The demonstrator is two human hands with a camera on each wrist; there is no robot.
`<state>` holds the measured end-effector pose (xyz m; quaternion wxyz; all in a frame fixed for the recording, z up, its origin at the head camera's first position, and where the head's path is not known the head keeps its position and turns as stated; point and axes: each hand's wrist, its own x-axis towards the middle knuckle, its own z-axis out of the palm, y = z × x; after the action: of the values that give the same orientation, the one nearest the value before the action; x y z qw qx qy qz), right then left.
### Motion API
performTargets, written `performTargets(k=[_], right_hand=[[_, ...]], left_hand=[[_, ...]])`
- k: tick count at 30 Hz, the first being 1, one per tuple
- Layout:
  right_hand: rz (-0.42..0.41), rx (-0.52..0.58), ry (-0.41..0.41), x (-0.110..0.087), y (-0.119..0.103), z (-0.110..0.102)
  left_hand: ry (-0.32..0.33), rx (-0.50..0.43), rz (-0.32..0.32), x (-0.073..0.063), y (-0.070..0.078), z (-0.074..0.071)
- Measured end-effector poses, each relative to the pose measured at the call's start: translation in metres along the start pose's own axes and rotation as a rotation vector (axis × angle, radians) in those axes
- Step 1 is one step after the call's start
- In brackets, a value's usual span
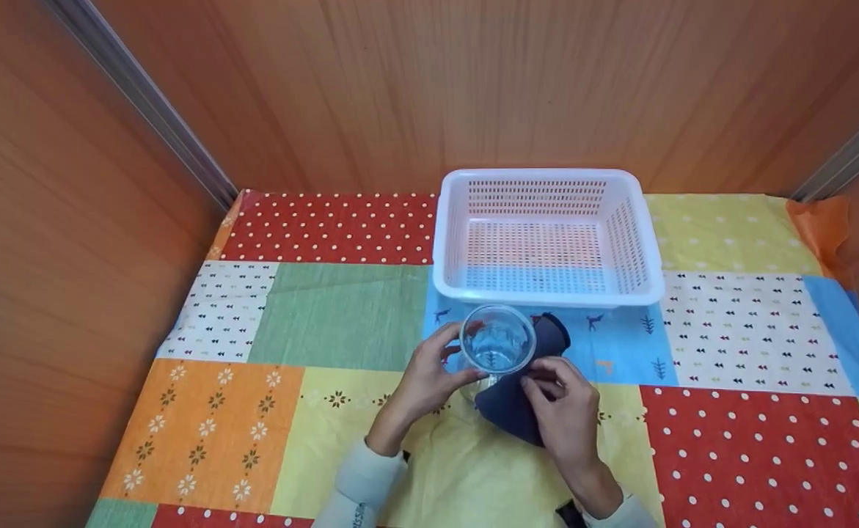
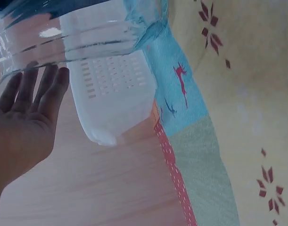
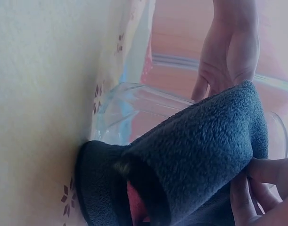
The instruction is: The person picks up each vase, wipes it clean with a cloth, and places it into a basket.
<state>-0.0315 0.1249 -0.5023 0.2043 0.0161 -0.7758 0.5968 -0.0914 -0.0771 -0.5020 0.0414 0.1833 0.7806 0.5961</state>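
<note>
A clear drinking glass [image 1: 499, 343], its round mouth facing up, stands in front of the basket in the head view. My left hand [image 1: 423, 372] holds its left side, thumb on the near side and fingers round the far side. On the glass's right, my right hand [image 1: 567, 411] pinches a dark grey fleecy cloth [image 1: 508, 419] between thumb and fingers. In the right wrist view the folded cloth [image 3: 200, 146] overlaps the glass wall, its lower end by the tablecloth. The left wrist view shows the left fingers [image 2: 49, 89] along the glass.
Just beyond the glass sits a white perforated plastic basket [image 1: 546, 299]. A patchwork tablecloth [image 1: 341, 315] covers the table. Wood-grain panels [image 1: 400, 95] rise at the back and on both sides. At the far right corner the cloth bunches into an orange fold [image 1: 825, 227].
</note>
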Motion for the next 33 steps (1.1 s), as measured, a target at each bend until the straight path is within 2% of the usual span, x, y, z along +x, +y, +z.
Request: performTargets(k=[6,9,24,33], right_hand=[[-0.017,-0.001,-0.017,0.006,0.002,-0.005],[-0.013,-0.008,-0.033,0.01,0.002,-0.007],[0.052,-0.105,-0.11,0.012,0.004,-0.009],[0.153,-0.211,-0.172,0.004,0.018,-0.01]], left_hand=[[0.117,-0.018,-0.02,-0.005,0.002,0.013],[0.147,-0.014,-0.034,-0.007,0.005,0.017],[0.115,-0.108,-0.138,-0.002,0.004,0.01],[0.114,-0.105,-0.164,-0.002,0.006,0.011]])
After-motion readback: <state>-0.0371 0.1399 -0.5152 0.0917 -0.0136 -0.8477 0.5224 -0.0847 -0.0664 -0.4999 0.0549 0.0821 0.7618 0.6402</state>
